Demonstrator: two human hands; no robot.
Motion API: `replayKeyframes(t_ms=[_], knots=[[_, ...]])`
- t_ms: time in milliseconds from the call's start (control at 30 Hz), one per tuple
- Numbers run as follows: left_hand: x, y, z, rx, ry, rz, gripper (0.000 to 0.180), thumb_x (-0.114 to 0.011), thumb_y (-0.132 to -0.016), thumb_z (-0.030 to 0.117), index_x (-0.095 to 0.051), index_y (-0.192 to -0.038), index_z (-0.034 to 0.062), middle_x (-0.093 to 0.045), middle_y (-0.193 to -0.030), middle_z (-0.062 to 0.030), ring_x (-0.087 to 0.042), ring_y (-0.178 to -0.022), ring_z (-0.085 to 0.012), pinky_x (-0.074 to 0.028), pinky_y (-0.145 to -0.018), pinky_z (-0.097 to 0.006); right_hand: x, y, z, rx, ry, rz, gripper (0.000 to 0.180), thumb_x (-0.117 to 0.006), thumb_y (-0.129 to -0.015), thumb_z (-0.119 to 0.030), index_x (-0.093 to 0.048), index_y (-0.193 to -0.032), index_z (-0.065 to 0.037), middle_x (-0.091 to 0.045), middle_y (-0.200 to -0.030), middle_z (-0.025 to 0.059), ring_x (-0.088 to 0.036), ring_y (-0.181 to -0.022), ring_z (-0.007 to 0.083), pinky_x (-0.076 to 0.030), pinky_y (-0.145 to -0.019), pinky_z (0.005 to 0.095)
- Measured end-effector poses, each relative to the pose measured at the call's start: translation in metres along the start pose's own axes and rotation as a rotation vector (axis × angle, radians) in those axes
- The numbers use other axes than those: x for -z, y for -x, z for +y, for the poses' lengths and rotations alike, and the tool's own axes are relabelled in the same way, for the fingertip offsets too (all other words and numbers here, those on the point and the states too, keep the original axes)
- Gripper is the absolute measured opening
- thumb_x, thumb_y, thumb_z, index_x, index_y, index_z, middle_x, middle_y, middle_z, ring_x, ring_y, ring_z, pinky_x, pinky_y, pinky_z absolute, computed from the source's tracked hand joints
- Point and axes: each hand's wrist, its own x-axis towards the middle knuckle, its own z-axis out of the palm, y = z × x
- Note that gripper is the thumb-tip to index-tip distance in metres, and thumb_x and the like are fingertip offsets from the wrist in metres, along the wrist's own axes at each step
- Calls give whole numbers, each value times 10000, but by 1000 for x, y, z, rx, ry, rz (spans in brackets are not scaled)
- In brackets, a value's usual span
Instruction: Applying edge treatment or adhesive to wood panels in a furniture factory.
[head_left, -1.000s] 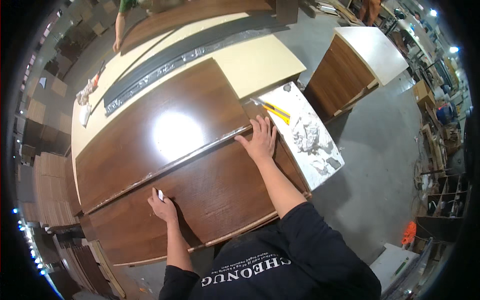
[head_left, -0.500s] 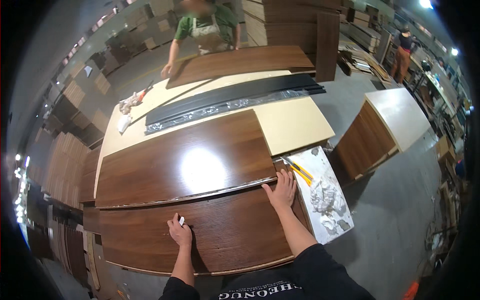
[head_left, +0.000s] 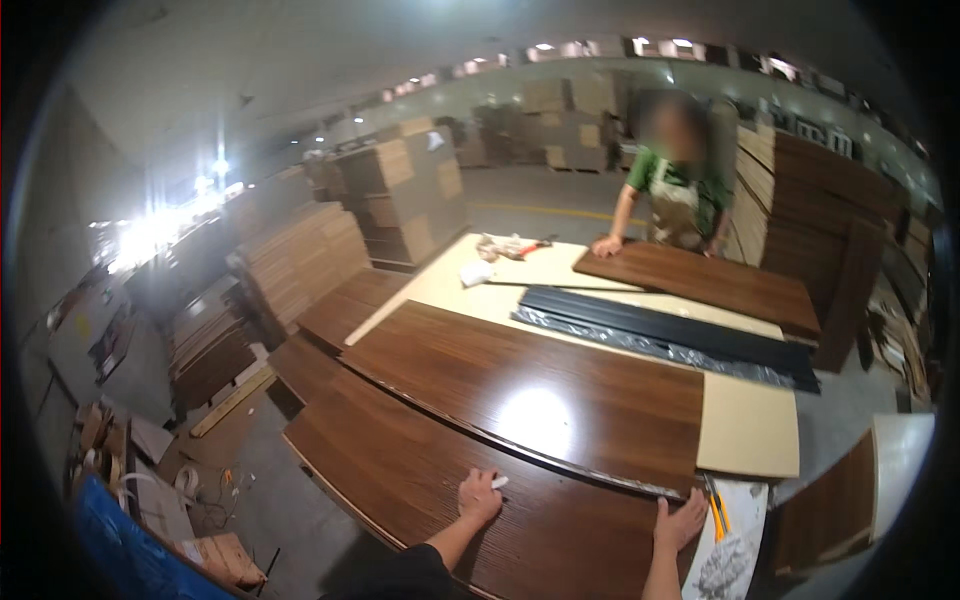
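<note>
A brown wood-grain panel [head_left: 400, 465] lies nearest me. My left hand [head_left: 478, 497] rests on it, fingers closed around a small white piece [head_left: 500, 482] whose kind I cannot make out. Fingers stretched out, my right hand [head_left: 682, 520] lies at the panel's right end, by the edge of a second brown panel [head_left: 520, 375]. That second panel lies just beyond the near one and reflects a bright light. Beside my right hand, a yellow utility knife [head_left: 719, 512] and a crumpled white cloth [head_left: 730, 568] lie on a white surface.
Black strips [head_left: 650, 330] in clear plastic lie across a cream board [head_left: 745, 430]. Across from me, a person in a green shirt [head_left: 645, 170] touches another brown panel [head_left: 710, 285]. Stacked boards [head_left: 295, 260] stand at left; a white-topped cabinet [head_left: 830, 505] at right.
The view has swung to the left and up, so the table sits lower and farther right in it. Both hands keep about the same places on the panels.
</note>
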Motion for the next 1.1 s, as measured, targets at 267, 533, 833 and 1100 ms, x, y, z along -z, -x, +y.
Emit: replayKeyframes(t_ms=[267, 533, 833, 1100], knots=[[-2, 9, -5, -17, -23, -8, 399, -589, -725, 147, -573, -1122, 109, -520, -919, -166, -551, -832, -351, -452, -734, -458, -1, 0, -1, 39, -63, 13, 750, -723, -712, -200, -333, -1332, -37, -393, -1346, 150, -283, -1300, 366, -219, -1087, 451], [0, 14, -7, -19, 12, 17, 338, -572, -741, 142, -609, -1075, 104, -530, -922, -158, -554, -833, -345, -452, -737, -447, 20, 4, -11, 219, 78, 145, 701, -674, -777, -410, -384, -1287, -25, -452, -1270, 227, -386, -1211, 409, -323, -1012, 486], [17, 8, -6, 80, -8, -35, 335, -556, -712, 96, -605, -1041, 134, -529, -954, -151, -536, -868, -356, -435, -761, -456, -3, 3, -19, 3, -32, -3, 749, -739, -685, -326, -376, -1276, -44, -415, -1293, 192, -286, -1289, 373, -208, -1080, 472], [-14, 8, -11, -14, -5, 62, 324, -578, -696, 82, -596, -1017, 120, -501, -895, -149, -519, -818, -371, -417, -720, -469, 12, 4, -7, -64, -65, -12, 724, -720, -709, -343, -373, -1286, -78, -431, -1299, 135, -282, -1312, 329, -191, -1097, 452]])
